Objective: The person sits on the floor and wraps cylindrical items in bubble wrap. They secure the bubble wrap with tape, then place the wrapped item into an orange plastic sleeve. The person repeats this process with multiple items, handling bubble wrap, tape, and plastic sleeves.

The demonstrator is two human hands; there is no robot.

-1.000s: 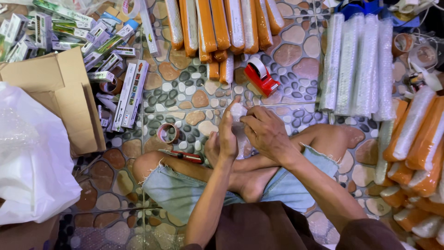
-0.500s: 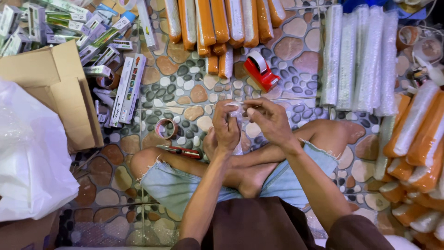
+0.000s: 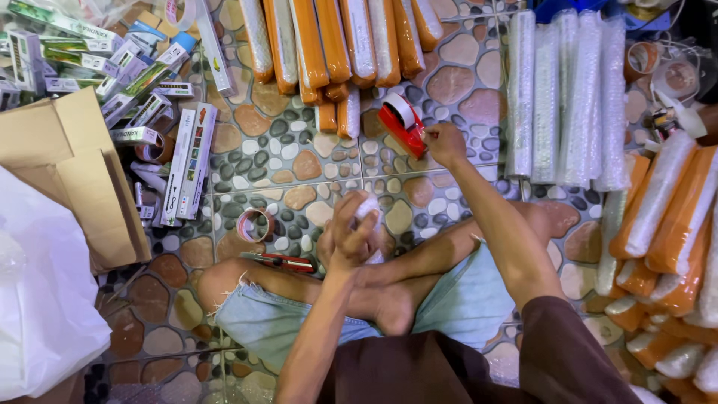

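Note:
I sit cross-legged on a pebble-pattern tile floor. My left hand (image 3: 351,233) is closed around a small item wrapped in white bubble wrap (image 3: 369,206), held above my knees. My right hand (image 3: 443,142) is stretched forward, its fingers on the rear of a red tape dispenser (image 3: 402,126) that stands on the floor. A loose tape roll (image 3: 254,224) and a red-handled cutter (image 3: 280,262) lie on the tiles just left of my left hand.
Orange bubble-wrapped rolls (image 3: 329,41) lie at the top and more orange rolls (image 3: 666,217) at the right. Clear bubble-wrap rolls (image 3: 568,97) are at upper right. Small product boxes (image 3: 112,67), a cardboard box (image 3: 71,176) and a white plastic bag (image 3: 41,299) fill the left.
My right hand left the wrapped item and reached forward to the red tape dispenser. My left hand kept hold of the wrapped item.

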